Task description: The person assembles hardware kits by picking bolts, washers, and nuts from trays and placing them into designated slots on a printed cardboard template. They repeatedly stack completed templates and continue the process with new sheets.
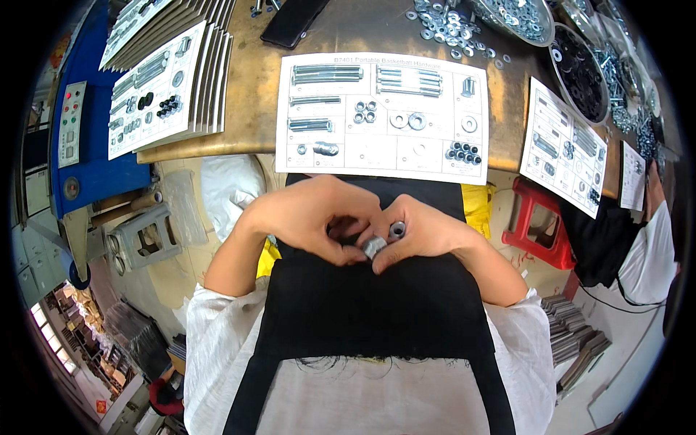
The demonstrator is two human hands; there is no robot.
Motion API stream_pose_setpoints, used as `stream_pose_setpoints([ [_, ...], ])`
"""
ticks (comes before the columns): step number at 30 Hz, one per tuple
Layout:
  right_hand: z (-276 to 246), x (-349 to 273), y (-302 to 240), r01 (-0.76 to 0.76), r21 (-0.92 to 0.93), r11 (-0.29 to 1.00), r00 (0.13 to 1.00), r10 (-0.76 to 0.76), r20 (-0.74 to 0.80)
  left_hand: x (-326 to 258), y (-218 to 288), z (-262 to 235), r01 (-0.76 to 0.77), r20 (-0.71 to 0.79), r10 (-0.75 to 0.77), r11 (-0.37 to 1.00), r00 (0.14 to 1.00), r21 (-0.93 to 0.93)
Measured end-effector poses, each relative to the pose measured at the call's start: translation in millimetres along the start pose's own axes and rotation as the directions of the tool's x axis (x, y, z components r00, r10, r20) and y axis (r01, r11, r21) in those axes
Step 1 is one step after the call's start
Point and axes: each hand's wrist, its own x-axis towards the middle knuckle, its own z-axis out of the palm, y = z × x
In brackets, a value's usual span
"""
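Just beyond the black apron on my lap, my two hands meet in front of the table edge. My left hand (315,214) has its thumb and fingertips closed on a grey, hex-shaped metal piece (374,247). The thumb of my right hand (428,232) presses against the same piece from the other side. A small hollow metal sleeve (396,230) sits between the thumb and curled fingers of my right hand. Beyond the hands, a white hardware card (380,163) overhangs the table edge, with bolts, nuts, washers and black-centred nuts in its printed compartments.
Stacked hardware cards (156,90) stand at the table's left, near a dark phone (293,22). Loose washers (442,29) lie by a tub of black parts (580,76). Another card (565,145) hangs over the right edge, above a red stool (536,228). Someone's sleeve (649,254) shows far right.
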Motion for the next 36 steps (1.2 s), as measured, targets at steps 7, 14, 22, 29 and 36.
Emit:
stream_pose_setpoints([
  [7, 12, -2, -10, -0.048, 0.024, 0.999, 0.983, 0.051, -0.174, -19, -2, 10, 0.05, -0.189, -0.05, 0.999, 0.981, -0.005],
  [14, 18, -7, -49, 0.098, -0.331, 0.938, 0.871, -0.242, -0.427, -12, 2, 29, -0.102, -0.534, 0.665, 0.67, 0.522, 0.735],
  [22, 20, -4, -55, 0.136, -0.334, 0.933, 0.853, -0.282, -0.439, -12, 4, 27, -0.123, -0.533, 0.72, 0.638, 0.444, 0.76],
  [29, 21, -1, -55, 0.151, -0.294, 0.944, 0.839, -0.28, -0.468, -12, 0, 29, -0.106, -0.558, 0.732, 0.638, 0.391, 0.763],
  [36, 20, 0, -54, 0.136, -0.261, 0.956, 0.839, -0.251, -0.483, -8, 5, 23, -0.123, -0.554, 0.678, 0.679, 0.483, 0.724],
])
